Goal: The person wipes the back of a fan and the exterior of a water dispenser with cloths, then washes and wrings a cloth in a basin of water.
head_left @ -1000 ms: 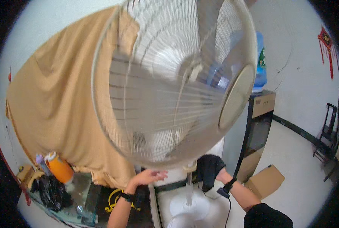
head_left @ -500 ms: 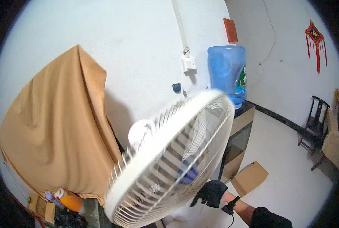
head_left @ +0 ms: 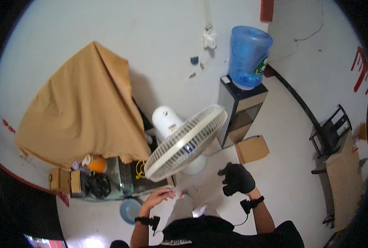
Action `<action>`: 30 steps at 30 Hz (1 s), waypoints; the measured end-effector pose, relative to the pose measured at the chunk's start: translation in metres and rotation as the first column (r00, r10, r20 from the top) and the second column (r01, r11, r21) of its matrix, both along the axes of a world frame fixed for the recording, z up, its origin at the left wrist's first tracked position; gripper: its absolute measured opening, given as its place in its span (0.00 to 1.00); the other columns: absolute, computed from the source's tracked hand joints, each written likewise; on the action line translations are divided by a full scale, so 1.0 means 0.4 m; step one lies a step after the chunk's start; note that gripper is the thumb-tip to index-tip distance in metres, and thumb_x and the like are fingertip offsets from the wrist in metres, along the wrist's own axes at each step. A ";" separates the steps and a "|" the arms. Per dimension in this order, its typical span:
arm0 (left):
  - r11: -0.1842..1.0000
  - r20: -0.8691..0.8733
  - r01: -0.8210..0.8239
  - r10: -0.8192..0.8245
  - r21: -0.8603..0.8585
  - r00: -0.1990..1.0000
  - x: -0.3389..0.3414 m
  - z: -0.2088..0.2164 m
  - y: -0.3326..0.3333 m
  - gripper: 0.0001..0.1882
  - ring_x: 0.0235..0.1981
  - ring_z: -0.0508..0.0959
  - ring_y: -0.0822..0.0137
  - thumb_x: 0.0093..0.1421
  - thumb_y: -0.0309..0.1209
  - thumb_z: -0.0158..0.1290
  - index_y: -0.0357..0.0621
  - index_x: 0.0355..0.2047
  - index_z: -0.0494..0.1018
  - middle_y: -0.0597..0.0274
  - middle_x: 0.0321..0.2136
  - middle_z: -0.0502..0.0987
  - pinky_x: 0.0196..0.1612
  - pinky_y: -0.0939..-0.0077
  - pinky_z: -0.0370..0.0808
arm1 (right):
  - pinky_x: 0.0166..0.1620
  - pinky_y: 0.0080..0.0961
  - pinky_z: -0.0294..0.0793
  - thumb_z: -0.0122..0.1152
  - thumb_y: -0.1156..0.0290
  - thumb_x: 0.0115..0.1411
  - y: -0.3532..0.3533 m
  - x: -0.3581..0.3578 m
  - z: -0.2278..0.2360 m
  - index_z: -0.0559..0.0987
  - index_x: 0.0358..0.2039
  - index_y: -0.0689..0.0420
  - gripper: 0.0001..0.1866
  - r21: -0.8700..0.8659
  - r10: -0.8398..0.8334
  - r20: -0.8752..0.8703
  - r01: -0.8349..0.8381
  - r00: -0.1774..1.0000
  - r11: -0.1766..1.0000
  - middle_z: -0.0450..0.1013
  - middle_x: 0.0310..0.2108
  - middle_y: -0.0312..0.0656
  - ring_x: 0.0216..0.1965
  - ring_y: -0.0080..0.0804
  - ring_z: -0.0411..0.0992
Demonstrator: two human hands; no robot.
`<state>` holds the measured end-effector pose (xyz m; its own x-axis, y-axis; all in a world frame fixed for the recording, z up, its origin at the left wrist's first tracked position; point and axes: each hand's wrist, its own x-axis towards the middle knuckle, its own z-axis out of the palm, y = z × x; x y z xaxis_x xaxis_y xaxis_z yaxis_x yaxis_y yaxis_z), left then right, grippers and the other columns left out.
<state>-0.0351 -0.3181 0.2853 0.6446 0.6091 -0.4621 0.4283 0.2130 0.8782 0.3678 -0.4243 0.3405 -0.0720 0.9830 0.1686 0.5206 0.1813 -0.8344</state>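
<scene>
A white standing fan (head_left: 176,152) tilts in front of me, its round grille turned toward the lower right and its motor housing behind. My left hand (head_left: 158,198), bare, is held below the grille's lower left edge with fingers stretched out and nothing in them. To the right of the fan, apart from it, is my right hand (head_left: 237,180) in a black glove. Its fingers are spread a little and hold nothing. Each wrist wears a black strap with a small device and a cable. The fan's white base (head_left: 195,166) shows partly behind the grille.
A tan cloth (head_left: 83,111) drapes over something large at left, above a glass-topped stand with an orange bottle (head_left: 95,164). A blue basin (head_left: 130,211) sits on the floor. At right are a water dispenser with a blue bottle (head_left: 250,58), a cardboard box (head_left: 253,149) and a dark chair (head_left: 330,131).
The view has tipped downward and the fan appears smaller and lower. My right hand has come away from the fan's underside, and my left hand has come into view.
</scene>
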 end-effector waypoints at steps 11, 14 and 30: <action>0.728 0.171 0.639 -0.682 0.249 0.711 0.203 0.122 -0.137 0.11 0.28 0.78 0.68 0.56 0.33 0.57 0.42 0.37 0.78 0.61 0.29 0.80 0.33 0.73 0.73 | 0.40 0.26 0.76 0.53 0.71 0.59 -0.092 -0.034 0.054 0.73 0.46 0.64 0.15 -0.338 -0.251 -0.640 0.028 0.726 0.941 0.77 0.36 0.45 0.37 0.31 0.75; 0.613 0.197 0.711 -0.787 0.343 0.584 0.244 0.088 -0.195 0.09 0.28 0.78 0.64 0.54 0.33 0.57 0.43 0.34 0.78 0.59 0.28 0.80 0.32 0.69 0.73 | 0.49 0.29 0.73 0.51 0.67 0.62 -0.113 -0.053 0.046 0.70 0.50 0.61 0.18 -0.314 -0.300 -0.795 0.066 0.527 0.947 0.74 0.43 0.45 0.44 0.33 0.73; 0.437 0.007 0.770 -0.872 0.466 0.490 0.311 -0.056 -0.202 0.12 0.33 0.77 0.44 0.45 0.28 0.55 0.33 0.30 0.72 0.42 0.27 0.75 0.37 0.52 0.72 | 0.57 0.36 0.67 0.48 0.60 0.65 -0.095 0.003 -0.049 0.66 0.56 0.59 0.23 -0.481 -0.542 -0.828 0.317 0.140 0.817 0.67 0.55 0.45 0.53 0.39 0.67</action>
<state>0.0894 -0.3990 0.2628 0.9737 -0.1931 -0.1205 0.0145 -0.4758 0.8794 0.3691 -0.4624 0.3209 0.4601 0.8093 -0.3651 -0.6521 0.0290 -0.7575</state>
